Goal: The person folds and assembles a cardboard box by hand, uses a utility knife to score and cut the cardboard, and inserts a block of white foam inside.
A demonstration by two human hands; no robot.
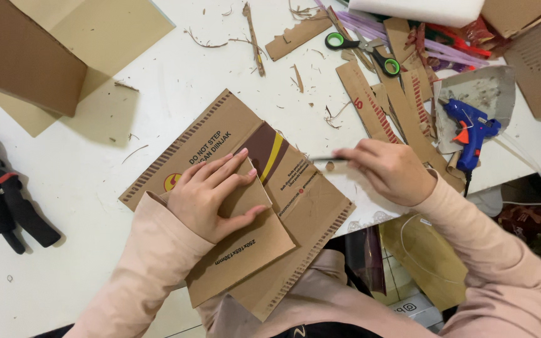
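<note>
The left hand [211, 197] lies flat, fingers spread wide, on a small cardboard piece [245, 247] that sits on top of a larger flattened cardboard sheet [295, 200]. Both pieces lie at the near edge of the white counter [82, 181], directly in front of the person. The open palm looks like it is there to pin the small piece so it cannot slide over the sheet beneath, with the fingertips running along its right-hand edge.

The right hand [391, 170] is closed around a thin dark tool [328, 159], probably a pen or a blade, though it is too slim and blurred to tell which. Its tip points left toward the pinned cardboard, just beyond the left fingertips, so the holding hand steadies while the other works along the edge.

Farther off, green-handled scissors [363, 50] lie among cut cardboard strips [402, 106] at the far right. A blue hot glue gun [471, 131] rests on a grey scrap to the right, nozzle off the work. A brown cardboard box [26, 56] stands at the far left, and a black tool [4, 194] with a red and yellow detail lies at the left edge, well apart from the hands.
</note>
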